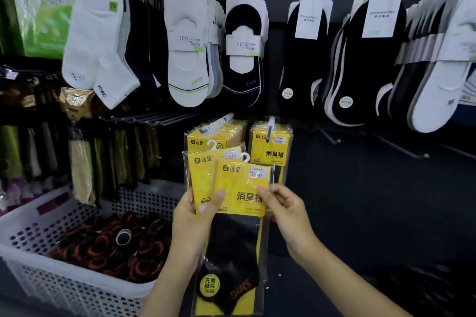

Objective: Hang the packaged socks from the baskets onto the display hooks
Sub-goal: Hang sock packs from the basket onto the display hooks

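Basket at left sits full of dark bundles, so we judge plenty remains. Our left grip holds two yellow sock packs, our right grip pinching the front one, just below part-filled hooks; bare hooks wait rightward.

Both forearms reach up from below; left hand and right hand each pinch the sock packs, thumbs on the front face

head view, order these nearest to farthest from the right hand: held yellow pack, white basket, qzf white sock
1. held yellow pack, pinched by the right hand itself
2. white basket, lower left
3. QZF white sock, top left
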Demonstrator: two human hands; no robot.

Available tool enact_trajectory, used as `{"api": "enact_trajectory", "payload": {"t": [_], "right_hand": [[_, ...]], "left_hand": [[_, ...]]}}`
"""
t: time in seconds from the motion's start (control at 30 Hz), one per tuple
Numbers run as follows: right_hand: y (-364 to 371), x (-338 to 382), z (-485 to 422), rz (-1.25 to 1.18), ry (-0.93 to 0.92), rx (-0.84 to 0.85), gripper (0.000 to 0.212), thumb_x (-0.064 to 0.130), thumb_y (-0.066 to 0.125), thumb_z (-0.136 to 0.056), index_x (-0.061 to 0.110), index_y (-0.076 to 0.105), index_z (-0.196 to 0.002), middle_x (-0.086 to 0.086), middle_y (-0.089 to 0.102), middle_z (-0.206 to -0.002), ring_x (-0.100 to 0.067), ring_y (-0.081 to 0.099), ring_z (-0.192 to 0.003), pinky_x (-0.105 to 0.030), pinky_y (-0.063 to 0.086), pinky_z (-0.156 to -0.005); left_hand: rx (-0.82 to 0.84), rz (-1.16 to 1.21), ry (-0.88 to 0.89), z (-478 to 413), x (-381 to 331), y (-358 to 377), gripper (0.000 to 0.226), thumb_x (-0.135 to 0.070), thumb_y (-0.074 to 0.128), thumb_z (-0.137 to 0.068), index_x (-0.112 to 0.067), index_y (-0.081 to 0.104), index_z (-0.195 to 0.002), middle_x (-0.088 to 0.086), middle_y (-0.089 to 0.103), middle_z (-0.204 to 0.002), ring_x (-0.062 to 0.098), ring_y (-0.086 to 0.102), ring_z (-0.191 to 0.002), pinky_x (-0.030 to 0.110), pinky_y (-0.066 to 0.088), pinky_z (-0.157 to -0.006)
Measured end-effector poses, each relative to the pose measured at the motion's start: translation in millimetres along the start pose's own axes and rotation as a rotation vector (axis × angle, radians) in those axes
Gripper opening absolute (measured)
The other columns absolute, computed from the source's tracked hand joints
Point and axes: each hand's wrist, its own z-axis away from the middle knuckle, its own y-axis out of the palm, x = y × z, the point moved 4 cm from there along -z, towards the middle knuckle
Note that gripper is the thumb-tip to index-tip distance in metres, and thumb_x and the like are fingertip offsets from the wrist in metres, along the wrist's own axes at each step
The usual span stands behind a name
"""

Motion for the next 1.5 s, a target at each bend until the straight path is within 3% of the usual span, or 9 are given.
{"api": "enact_trajectory", "payload": {"t": [0.1, 0.23, 0.33, 0.5, 0.87, 1.13, 1.23, 1.33, 1.5], "right_hand": [[-11.6, 2.8, -3.1, -0.032, -0.003, -0.088, 0.014, 0.021, 0.06, -0.091, 0.008, 0.065, -0.095, -0.005, 0.075, -0.089, -0.015, 0.071, -0.083, -0.025, 0.057, -0.075], [-31.1, 14.1, -12.7, -0.07, -0.067, -0.223, 0.01, 0.02, 0.059, -0.092, 0.012, 0.064, -0.094, 0.0, 0.075, -0.083, -0.009, 0.071, -0.076, -0.018, 0.055, -0.063], [-41.9, 20.6, -22.7, -0.028, -0.112, -0.278, 0.009, 0.021, 0.058, -0.093, 0.015, 0.064, -0.094, 0.001, 0.075, -0.088, -0.011, 0.072, -0.083, -0.024, 0.057, -0.072], [-39.8, 26.5, -43.4, 0.118, -0.187, -0.246, 0.004, 0.02, 0.059, -0.092, 0.018, 0.063, -0.092, 0.001, 0.074, -0.086, -0.007, 0.071, -0.081, -0.017, 0.055, -0.066], [-49.4, -5.8, -111.9, 0.107, -0.045, -0.463, 0.015, 0.024, 0.069, -0.087, 0.013, 0.062, -0.094, -0.01, 0.071, -0.097, -0.021, 0.068, -0.093, -0.036, 0.054, -0.087], [-67.4, -25.6, -132.4, 0.169, 0.004, -0.646, 0.028, 0.026, 0.076, -0.081, 0.012, 0.06, -0.099, 0.002, 0.063, -0.084, -0.019, 0.065, -0.089, -0.02, 0.049, -0.069], [-75.0, -32.7, -119.2, 0.192, 0.037, -0.683, 0.025, 0.022, 0.073, -0.083, 0.013, 0.057, -0.1, 0.0, 0.061, -0.09, -0.023, 0.064, -0.094, -0.028, 0.051, -0.077], [-67.2, -32.0, -95.3, 0.199, 0.03, -0.591, 0.022, 0.024, 0.069, -0.087, 0.012, 0.057, -0.102, -0.006, 0.061, -0.099, -0.021, 0.062, -0.094, -0.034, 0.054, -0.085], [-17.9, -17.2, -39.8, 0.105, 0.062, -0.105, 0.025, 0.034, 0.054, -0.095, 0.013, 0.064, -0.104, -0.004, 0.069, -0.094, -0.014, 0.066, -0.084, -0.021, 0.055, -0.072]], "left_hand": [[0.035, -0.038, 0.031, -0.6, -0.7, 3.0, 0.025, -0.037, 0.054, -0.086, -0.028, 0.065, -0.106, -0.019, 0.072, -0.1, -0.005, 0.066, -0.092, 0.004, 0.047, -0.068], [0.006, -0.078, 0.046, -3.2, 0.7, -3.0, 0.023, -0.035, 0.047, -0.094, -0.027, 0.066, -0.105, -0.017, 0.072, -0.1, -0.004, 0.066, -0.093, 0.005, 0.046, -0.069], [-0.046, -0.103, 0.068, -7.2, 0.0, -12.1, 0.023, -0.034, 0.046, -0.095, -0.026, 0.066, -0.105, -0.02, 0.072, -0.098, -0.007, 0.065, -0.091, 0.003, 0.046, -0.068], [-0.11, -0.094, 0.023, -12.9, 0.7, -25.6, 0.024, -0.036, 0.047, -0.096, -0.028, 0.068, -0.102, -0.014, 0.073, -0.098, 0.0, 0.068, -0.09, 0.021, 0.047, -0.076], [-0.149, -0.095, 0.01, -17.0, 5.1, -30.1, 0.022, -0.032, 0.046, -0.098, -0.032, 0.068, -0.098, -0.019, 0.073, -0.096, -0.004, 0.066, -0.091, 0.016, 0.045, -0.075], [-0.123, -0.08, -0.027, -16.5, 12.3, -23.1, 0.023, -0.033, 0.047, -0.097, -0.027, 0.069, -0.099, -0.011, 0.074, -0.097, 0.004, 0.068, -0.092, 0.018, 0.049, -0.076], [-0.102, -0.081, -0.027, -15.0, 13.1, -19.1, 0.023, -0.033, 0.046, -0.098, -0.027, 0.068, -0.1, -0.014, 0.074, -0.096, 0.001, 0.068, -0.09, 0.011, 0.048, -0.069], [-0.062, -0.063, -0.041, -12.9, 14.2, -14.0, 0.023, -0.032, 0.047, -0.097, -0.027, 0.068, -0.102, -0.013, 0.074, -0.094, 0.001, 0.07, -0.086, 0.008, 0.049, -0.062], [0.041, -0.051, -0.062, -7.6, 19.0, 3.1, 0.023, -0.032, 0.048, -0.096, -0.024, 0.068, -0.105, -0.008, 0.074, -0.099, 0.006, 0.069, -0.093, 0.012, 0.052, -0.069]]}}
